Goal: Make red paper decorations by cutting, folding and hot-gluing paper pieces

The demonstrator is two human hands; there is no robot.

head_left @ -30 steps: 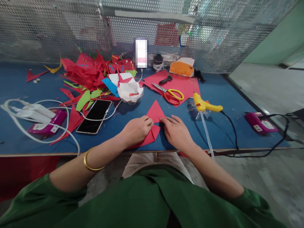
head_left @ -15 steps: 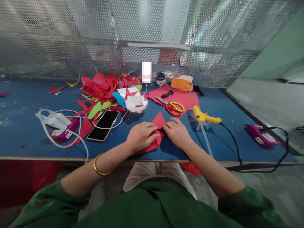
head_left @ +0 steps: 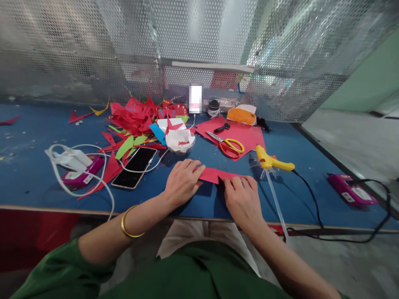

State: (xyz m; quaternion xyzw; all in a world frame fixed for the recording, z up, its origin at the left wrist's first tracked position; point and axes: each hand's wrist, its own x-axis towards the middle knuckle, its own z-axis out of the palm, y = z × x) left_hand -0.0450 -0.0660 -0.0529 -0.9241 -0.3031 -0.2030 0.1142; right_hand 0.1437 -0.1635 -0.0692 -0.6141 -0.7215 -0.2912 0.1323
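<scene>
The folded red paper (head_left: 210,175) is between your two hands, just above or on the near part of the blue worktop (head_left: 199,207); you cannot tell how much of it touches the surface. Its middle shows a small notch along the upper edge, and its ends run under your fingers. Your left hand (head_left: 182,182) pinches the left end, fingers closed on it, and a gold bangle (head_left: 124,226) circles that forearm. Your right hand (head_left: 243,199) grips the right end with its fingers curled over the edge; its thumb is hidden.

Beyond the paper, the scissors (head_left: 230,146), with one red and one yellow handle, lie partly on a large red sheet (head_left: 254,137), near a small black tool (head_left: 222,128). An orange packet (head_left: 241,116) sits at the sheet's far edge. To your right rests a yellow glue gun (head_left: 276,162), a translucent stick (head_left: 276,199) reaching from it toward the near edge, and farther right is a purple power strip (head_left: 352,191).

Ahead and to the left stands a white-lined bowl (head_left: 179,143) with small red bits inside. Beside it, a blue strip (head_left: 157,133) and green pieces (head_left: 125,147) lie by a heap of red cutouts (head_left: 134,116). A dark phone (head_left: 134,168) lies nearer you, crossed by a white cable (head_left: 109,196).
</scene>
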